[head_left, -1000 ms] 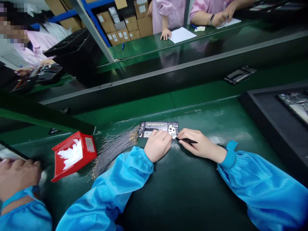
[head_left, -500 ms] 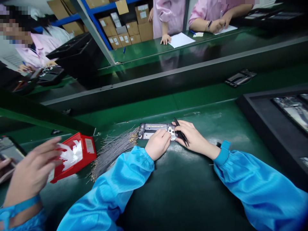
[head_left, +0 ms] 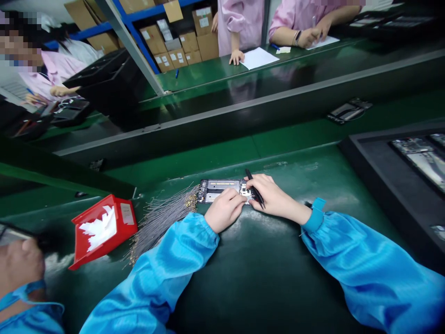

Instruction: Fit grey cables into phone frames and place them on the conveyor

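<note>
A phone frame (head_left: 218, 189) with exposed circuit parts lies flat on the green mat in front of me. My left hand (head_left: 225, 209) rests on its near edge, fingers curled and pressing on it. My right hand (head_left: 274, 198) is closed around black tweezers (head_left: 254, 188), which point up and away over the frame's right end. A bundle of thin grey wires (head_left: 163, 216) with gold tips fans out just left of the frame.
A red bin (head_left: 100, 229) with white scraps sits at the left. A co-worker's hand (head_left: 19, 264) is at the lower left. A black tray (head_left: 399, 176) with phone parts stands at the right. Beyond runs a conveyor; people in pink work at the far bench.
My right hand has turned the tweezers from lying sideways to pointing up over the frame's right end. The co-worker's hand at left reached toward the red bin, then drew back.
</note>
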{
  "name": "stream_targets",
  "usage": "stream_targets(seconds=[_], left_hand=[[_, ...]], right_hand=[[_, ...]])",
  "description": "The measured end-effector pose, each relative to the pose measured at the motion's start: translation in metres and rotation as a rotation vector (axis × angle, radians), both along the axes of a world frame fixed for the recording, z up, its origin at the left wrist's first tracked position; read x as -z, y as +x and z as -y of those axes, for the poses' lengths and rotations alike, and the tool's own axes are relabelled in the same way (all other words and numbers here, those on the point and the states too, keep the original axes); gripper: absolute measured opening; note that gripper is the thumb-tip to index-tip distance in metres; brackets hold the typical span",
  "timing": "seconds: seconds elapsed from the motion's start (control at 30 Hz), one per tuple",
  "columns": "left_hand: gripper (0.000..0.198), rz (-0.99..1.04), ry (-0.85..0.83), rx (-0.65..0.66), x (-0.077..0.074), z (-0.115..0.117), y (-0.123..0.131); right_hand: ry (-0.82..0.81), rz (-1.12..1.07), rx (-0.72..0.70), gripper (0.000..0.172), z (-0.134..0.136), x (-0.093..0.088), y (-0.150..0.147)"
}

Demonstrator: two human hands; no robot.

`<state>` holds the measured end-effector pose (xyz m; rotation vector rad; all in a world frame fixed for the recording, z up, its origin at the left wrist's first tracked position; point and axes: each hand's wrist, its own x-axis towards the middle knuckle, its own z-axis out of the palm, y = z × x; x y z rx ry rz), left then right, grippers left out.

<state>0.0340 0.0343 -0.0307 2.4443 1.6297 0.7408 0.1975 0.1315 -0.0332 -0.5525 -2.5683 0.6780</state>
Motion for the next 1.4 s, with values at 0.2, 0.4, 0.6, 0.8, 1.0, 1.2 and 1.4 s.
stream_targets(seconds=[0.2,0.4,0.6,0.8,1.0,1.2,1.4], left_hand=[[0.021,0.085,-0.001,0.104,-0.001,0.003,-0.005],[0.022,0.102,-0.007,0.117,0.000,0.005,-0.004],[0.021,0.096,0.004,0.116,0.000,0.005,-0.004],[0.021,0.019,0.017,0.117,0.000,0.006,-0.003],[0.023,-0.169,0.010,0.102,-0.005,0.006,-0.002],[0.027,-0.159,-0.023,0.176,-0.008,0.003,-0.024],[0.030,0.003,-0.118,0.191,-0.002,0.002,-0.038]], right_hand=[[-0.014,0.022,-0.025,0.030,-0.002,0.001,0.003],[-0.014,0.049,-0.038,0.030,-0.004,-0.003,0.004],[0.005,0.063,-0.044,0.031,-0.004,-0.003,0.003],[0.023,0.123,-0.017,0.032,-0.001,-0.009,-0.002],[0.023,0.173,-0.005,0.033,-0.001,-0.012,-0.007],[-0.019,0.160,-0.020,0.036,-0.004,-0.010,-0.006],[-0.045,0.140,-0.028,0.035,-0.007,-0.009,-0.004]])
